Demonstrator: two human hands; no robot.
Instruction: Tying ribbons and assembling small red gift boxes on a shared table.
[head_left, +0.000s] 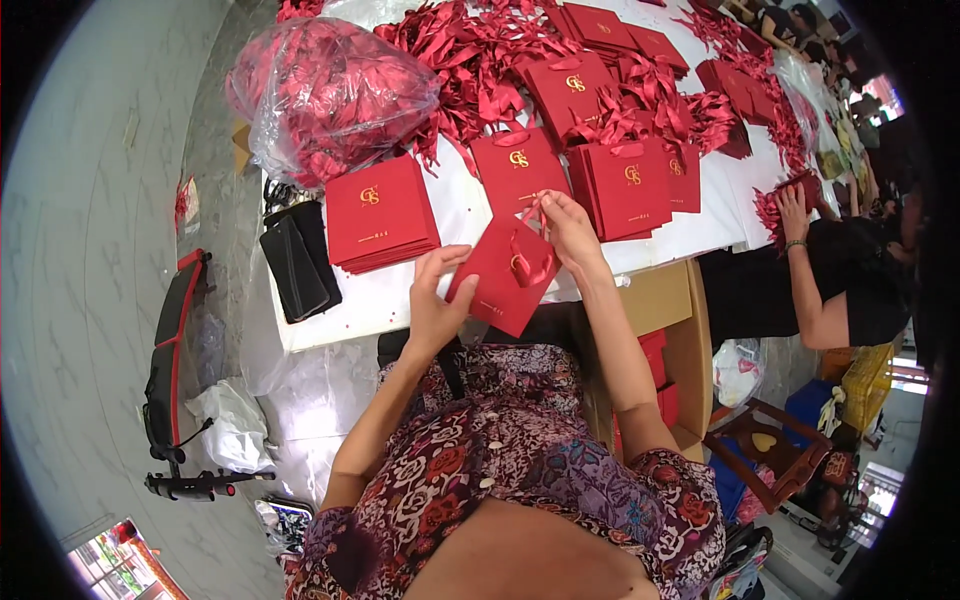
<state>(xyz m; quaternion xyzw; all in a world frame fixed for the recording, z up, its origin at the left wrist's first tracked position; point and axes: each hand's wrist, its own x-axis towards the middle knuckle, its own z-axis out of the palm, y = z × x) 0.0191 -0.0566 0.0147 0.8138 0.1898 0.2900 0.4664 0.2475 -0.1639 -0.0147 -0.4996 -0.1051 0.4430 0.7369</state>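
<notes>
A red paper gift bag (499,291) with a red ribbon hangs tilted in front of my chest, at the table's near edge. My left hand (437,305) grips its left side between thumb and fingers. At its upper right, my right hand (570,232) pinches the ribbon near the top edge of the bag. Left of my hands lies a neat stack of red gift bags (378,212) with gold print. Beyond my hands are another red bag (512,168) and, to the right, a stack of bags with ribbon handles (622,190).
A clear plastic sack of red ribbons (335,95) stands at the table's far left, beside a loose ribbon heap (470,50). A black pouch (300,262) lies near the left edge. An open cardboard box (690,360) stands at my right; a co-worker's arm (812,285) is beyond.
</notes>
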